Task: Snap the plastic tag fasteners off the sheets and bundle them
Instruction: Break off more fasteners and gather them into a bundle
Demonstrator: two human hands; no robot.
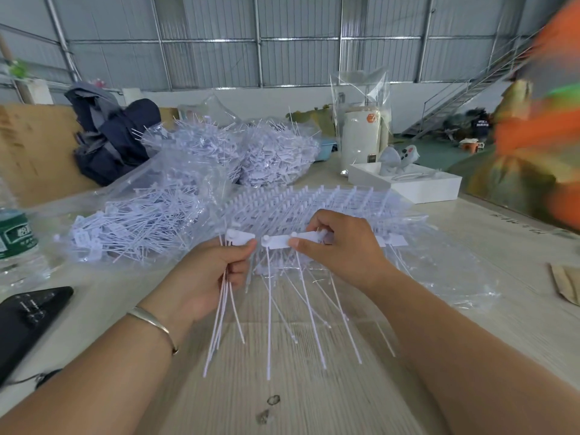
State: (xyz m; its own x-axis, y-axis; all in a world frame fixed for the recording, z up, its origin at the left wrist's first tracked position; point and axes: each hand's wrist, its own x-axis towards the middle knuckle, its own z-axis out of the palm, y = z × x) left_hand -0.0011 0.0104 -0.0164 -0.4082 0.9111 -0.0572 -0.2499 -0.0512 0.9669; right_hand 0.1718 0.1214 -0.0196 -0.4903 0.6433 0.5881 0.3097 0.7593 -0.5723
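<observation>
Corrugated-metal walls [298, 39], pale wood-grain table [282, 387], heaped tag fasteners [219, 149]

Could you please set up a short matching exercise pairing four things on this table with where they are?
Things:
1. bottle
2. white box
3. backpack
4. loose fasteners

Places:
A. gripped in the left hand
B. far left, behind the bags
C. left edge, green label
D. right, behind the sheets

Pairs: 1-C, 2-D, 3-B, 4-A
</observation>
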